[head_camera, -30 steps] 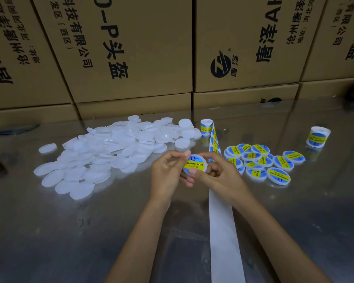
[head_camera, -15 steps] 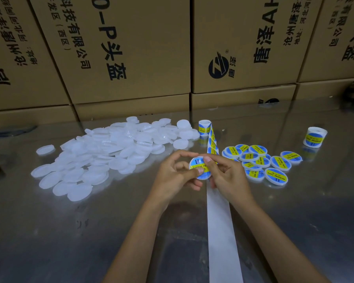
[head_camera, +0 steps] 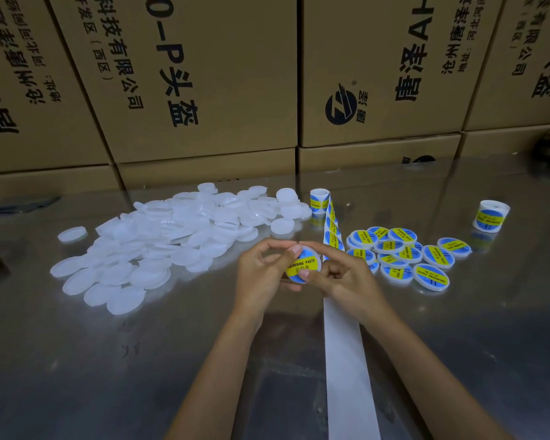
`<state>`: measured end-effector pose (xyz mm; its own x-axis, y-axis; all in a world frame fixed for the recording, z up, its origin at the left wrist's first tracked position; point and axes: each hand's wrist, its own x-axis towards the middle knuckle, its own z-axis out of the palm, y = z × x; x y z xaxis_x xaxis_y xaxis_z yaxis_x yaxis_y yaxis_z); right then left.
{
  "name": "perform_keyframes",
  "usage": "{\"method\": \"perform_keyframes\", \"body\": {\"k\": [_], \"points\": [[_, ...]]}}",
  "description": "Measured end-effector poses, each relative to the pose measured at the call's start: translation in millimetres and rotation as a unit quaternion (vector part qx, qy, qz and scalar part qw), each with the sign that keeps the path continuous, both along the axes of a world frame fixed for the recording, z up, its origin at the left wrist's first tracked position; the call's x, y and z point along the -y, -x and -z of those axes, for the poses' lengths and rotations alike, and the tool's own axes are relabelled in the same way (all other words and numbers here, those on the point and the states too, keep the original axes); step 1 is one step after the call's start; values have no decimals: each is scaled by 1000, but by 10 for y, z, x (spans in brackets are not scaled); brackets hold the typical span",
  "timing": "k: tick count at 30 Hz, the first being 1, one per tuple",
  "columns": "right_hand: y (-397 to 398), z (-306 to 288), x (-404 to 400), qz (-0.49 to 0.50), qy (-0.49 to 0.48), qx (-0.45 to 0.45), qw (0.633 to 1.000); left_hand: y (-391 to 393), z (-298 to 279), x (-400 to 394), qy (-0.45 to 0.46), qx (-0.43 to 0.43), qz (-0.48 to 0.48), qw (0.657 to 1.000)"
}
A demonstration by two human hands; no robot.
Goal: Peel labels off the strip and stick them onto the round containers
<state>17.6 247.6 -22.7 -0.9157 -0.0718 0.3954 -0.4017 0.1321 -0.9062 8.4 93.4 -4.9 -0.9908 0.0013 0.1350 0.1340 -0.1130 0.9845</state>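
Nearest the camera, a bare white backing strip [head_camera: 346, 360] lies flat on the shiny surface [head_camera: 77, 376], its long axis running straight away from the viewer, passing under the right forearm. Above it, the left hand [head_camera: 261, 274] and right hand [head_camera: 343, 277] meet over the surface, both curled round one round container [head_camera: 302, 268]; its labelled face tilts toward the camera, yellow band reading "SOLDERING PASTE" slanting up to the right. The left thumb lies on the label's upper edge, the right thumb on its lower edge.

Just right of the hands sits a cluster of labelled containers [head_camera: 407, 258], some overlapping. Left and beyond spreads a loose heap of plain white containers [head_camera: 159, 242]. Past the hands the strip still carrying labels [head_camera: 332, 230] rises to a small roll [head_camera: 318, 201]. A second roll [head_camera: 491, 215] stands well apart at the right. Cardboard boxes [head_camera: 204, 74] wall off the back.
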Motion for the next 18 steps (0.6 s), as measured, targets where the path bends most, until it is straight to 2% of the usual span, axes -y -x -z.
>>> {"method": "perform_keyframes", "body": {"k": [9,13,18], "points": [[27,33,-27,76,59,8,995,-51,-43,-19,16,-5,142,990],[0,10,-5,70,53,13,996,-46,-39,-24,22,-3,105,994],[-23,-41,14,16,50,56,997,-9,-9,14,-1,20,48,999]]}}
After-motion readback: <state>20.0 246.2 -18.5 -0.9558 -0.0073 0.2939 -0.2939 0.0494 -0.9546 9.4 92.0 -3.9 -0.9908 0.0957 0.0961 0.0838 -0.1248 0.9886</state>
